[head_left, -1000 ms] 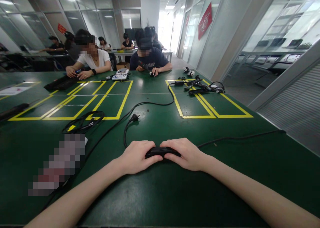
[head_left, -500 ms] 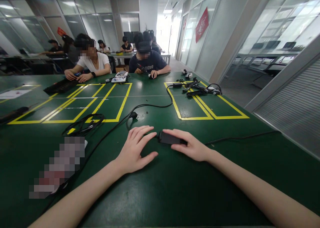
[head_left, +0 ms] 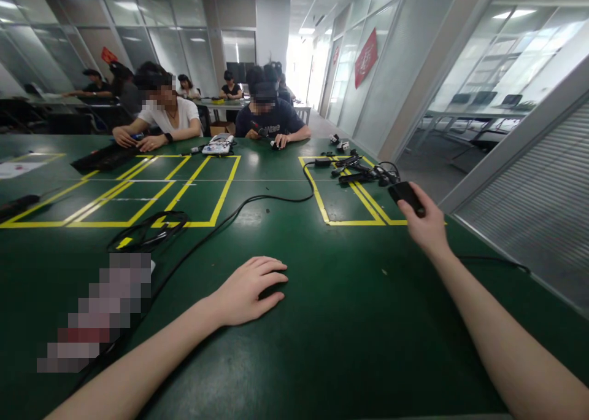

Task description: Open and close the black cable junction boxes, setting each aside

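My right hand (head_left: 427,222) holds a black power adapter (head_left: 405,196) by its sides, raised over the right edge of the green table (head_left: 322,322). A black cord (head_left: 497,260) lies at the table's right edge, below the right forearm. Just beyond the adapter is a pile of black adapters and cables (head_left: 361,173), lying across yellow tape outlines (head_left: 354,223). My left hand (head_left: 251,289) rests palm down at the middle of the table, fingers loosely spread, with nothing held.
A long black cable (head_left: 248,200) crosses the table from a pixelated object (head_left: 105,309) at left. Beside it lies a coiled black cable (head_left: 150,233). Across the table, one person (head_left: 170,113) touches a black tray (head_left: 103,157); another (head_left: 271,119) handles a small item. White electronics (head_left: 218,143) lie nearby.
My right hand has carried the adapter right and away from me, toward the cable pile. The plug that lay near my left hand has left that spot. My left hand has lowered slightly.
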